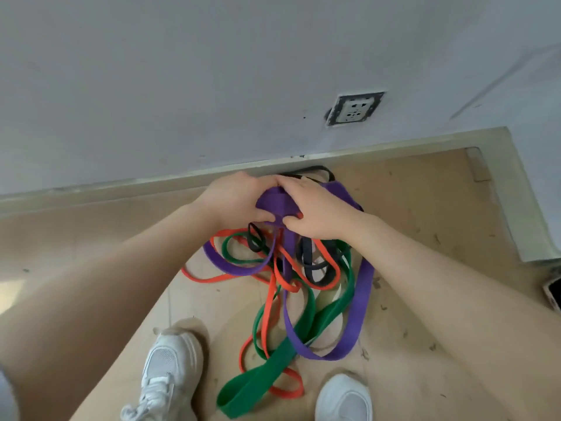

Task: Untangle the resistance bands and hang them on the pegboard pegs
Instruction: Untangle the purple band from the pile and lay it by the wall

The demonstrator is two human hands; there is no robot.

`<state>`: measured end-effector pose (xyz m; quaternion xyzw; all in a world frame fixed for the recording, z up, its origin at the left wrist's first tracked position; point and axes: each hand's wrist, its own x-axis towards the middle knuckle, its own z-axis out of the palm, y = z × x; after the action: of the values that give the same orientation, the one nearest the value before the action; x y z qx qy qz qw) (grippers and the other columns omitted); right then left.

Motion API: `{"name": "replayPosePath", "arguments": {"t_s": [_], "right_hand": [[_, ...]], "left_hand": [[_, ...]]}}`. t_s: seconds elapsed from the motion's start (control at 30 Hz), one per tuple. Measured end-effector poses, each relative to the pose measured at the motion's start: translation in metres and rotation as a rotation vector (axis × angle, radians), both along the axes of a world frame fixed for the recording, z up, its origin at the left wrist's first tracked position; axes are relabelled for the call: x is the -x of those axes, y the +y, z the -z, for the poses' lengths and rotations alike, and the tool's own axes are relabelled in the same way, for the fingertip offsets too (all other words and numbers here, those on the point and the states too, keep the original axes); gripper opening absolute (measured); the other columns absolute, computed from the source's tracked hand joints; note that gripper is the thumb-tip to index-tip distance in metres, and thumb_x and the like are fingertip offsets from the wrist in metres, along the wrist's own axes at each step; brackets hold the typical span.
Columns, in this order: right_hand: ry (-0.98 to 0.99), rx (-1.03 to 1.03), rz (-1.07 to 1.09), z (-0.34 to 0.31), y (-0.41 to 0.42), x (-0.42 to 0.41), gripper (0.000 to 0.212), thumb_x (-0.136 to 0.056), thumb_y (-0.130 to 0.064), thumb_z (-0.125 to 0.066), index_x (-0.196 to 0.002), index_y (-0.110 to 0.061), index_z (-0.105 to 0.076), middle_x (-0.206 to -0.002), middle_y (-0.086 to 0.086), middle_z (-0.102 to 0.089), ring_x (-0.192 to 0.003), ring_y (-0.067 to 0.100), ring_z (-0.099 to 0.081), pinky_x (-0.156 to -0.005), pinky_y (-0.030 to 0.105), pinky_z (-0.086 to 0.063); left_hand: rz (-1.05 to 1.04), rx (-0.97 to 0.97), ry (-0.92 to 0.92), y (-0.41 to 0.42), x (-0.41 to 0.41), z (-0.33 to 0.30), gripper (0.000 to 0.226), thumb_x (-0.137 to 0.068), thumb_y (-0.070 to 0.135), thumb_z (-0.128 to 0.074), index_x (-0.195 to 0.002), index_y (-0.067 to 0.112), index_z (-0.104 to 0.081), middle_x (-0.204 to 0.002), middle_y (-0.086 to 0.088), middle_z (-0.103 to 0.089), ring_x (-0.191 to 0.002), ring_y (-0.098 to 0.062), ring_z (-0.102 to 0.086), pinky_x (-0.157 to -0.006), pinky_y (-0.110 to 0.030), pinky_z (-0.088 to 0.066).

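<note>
Floor (425, 226) takes up most of the view, tan, w/ a grey wall (212, 71) beyond it and an outlet (355, 108) low on that wall. No pegboard or pegs in view, so hanging comes later, I'd say.

Bands next: one tangled bundle of purple (362, 287), green (261, 381), orange (273, 314) and black (306, 256) loops. It hangs from my hands near the wall and trails back toward my shoes (170, 369), so its long axis runs away-to-near, roughly straight down the middle between my feet. Low ends of green and orange look to lie on the floor near my shoes; the purple loop's low end sits a bit right of them.

Hands are side by side, touching, at the far top end of the bundle. Left hand (233, 199) grips the bunched purple from the left, thumb under. Right hand (312, 208) grips the same purple wad from the right, thumb pinching its near edge. Both are equally close to the knot, neither has the lead.

Everything to be freed lies below and nearer me than the hands, so the next move prob means pulling purple up and apart while the rest drops. Black is snarled right under the right hand, likely the snag.
</note>
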<state>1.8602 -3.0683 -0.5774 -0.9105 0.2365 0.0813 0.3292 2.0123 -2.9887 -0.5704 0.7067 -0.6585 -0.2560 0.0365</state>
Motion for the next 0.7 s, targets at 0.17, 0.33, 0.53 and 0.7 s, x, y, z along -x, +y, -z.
{"name": "replayPosePath", "arguments": {"t_s": [0.17, 0.33, 0.53, 0.7], "right_hand": [[0.007, 0.085, -0.033, 0.008, 0.0, -0.007, 0.041, -0.078, -0.033, -0.066, -0.114, -0.015, -0.055, -0.111, 0.004, -0.062, -0.102, 0.024, -0.056, -0.087, 0.043, -0.046], [-0.064, -0.302, 0.151, 0.015, 0.021, -0.002, 0.032, -0.085, -0.029, -0.065, -0.11, -0.018, -0.048, -0.101, -0.008, -0.056, -0.093, 0.012, -0.056, -0.08, 0.031, -0.049], [-0.11, -0.34, 0.033, 0.005, 0.05, -0.009, 0.033, -0.079, -0.024, -0.072, -0.105, -0.022, -0.052, -0.102, -0.007, -0.057, -0.091, 0.01, -0.053, -0.076, 0.023, -0.042], [-0.173, -0.216, 0.134, 0.007, 0.074, -0.001, 0.058, -0.069, -0.024, -0.08, -0.117, -0.018, -0.046, -0.104, -0.001, -0.054, -0.094, 0.013, -0.052, -0.081, 0.025, -0.04]], "left_hand": [[-0.355, 0.032, 0.104, 0.026, 0.014, -0.005, 0.052, -0.074, 0.045, -0.071, -0.115, 0.018, -0.054, -0.107, 0.0, -0.059, -0.094, -0.022, -0.057, -0.078, -0.039, -0.05], [-0.446, -0.008, 0.207, 0.056, 0.022, 0.02, 0.07, -0.079, 0.032, -0.071, -0.139, 0.022, -0.036, -0.131, -0.005, -0.051, -0.119, -0.028, -0.047, -0.1, -0.041, -0.039], [-0.462, 0.184, 0.198, 0.089, 0.03, 0.031, 0.05, -0.075, 0.02, -0.074, -0.118, 0.006, -0.054, -0.103, -0.012, -0.059, -0.099, -0.032, -0.053, -0.081, -0.033, -0.037], [-0.517, 0.239, 0.332, 0.12, 0.033, 0.026, 0.056, -0.07, 0.024, -0.08, -0.112, 0.007, -0.047, -0.095, -0.001, -0.056, -0.081, -0.023, -0.053, -0.072, -0.032, -0.042]]}}
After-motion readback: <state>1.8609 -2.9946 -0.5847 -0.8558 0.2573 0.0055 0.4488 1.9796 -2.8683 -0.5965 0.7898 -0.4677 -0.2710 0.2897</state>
